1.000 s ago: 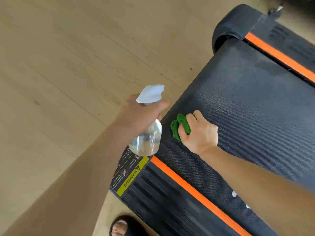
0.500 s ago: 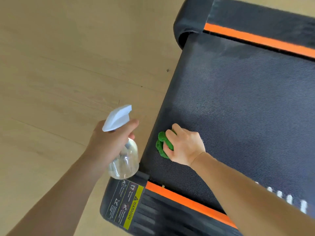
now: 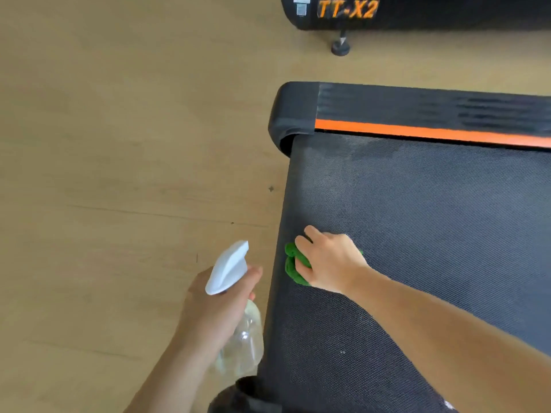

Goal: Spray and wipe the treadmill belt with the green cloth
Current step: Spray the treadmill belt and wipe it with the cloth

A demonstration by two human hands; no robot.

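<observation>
The dark textured treadmill belt [image 3: 432,222] fills the right side of the head view. My right hand [image 3: 331,260] grips a bunched green cloth [image 3: 293,265] and presses it on the belt close to its left edge. My left hand [image 3: 214,305] holds a clear spray bottle [image 3: 241,344] with a white trigger head [image 3: 228,268] over the floor, just left of the belt. Most of the cloth is hidden under my fingers.
A black side rail with an orange stripe [image 3: 432,134] borders the belt's far edge. Another black machine marked TT-X2 [image 3: 347,8] stands on a small foot [image 3: 340,47] at the top. Pale wooden floor [image 3: 119,144] lies to the left.
The view has swung so the far rail and a second machine show. My right hand with the cloth stays near the belt's left edge; the bottle sits lower beside the belt.
</observation>
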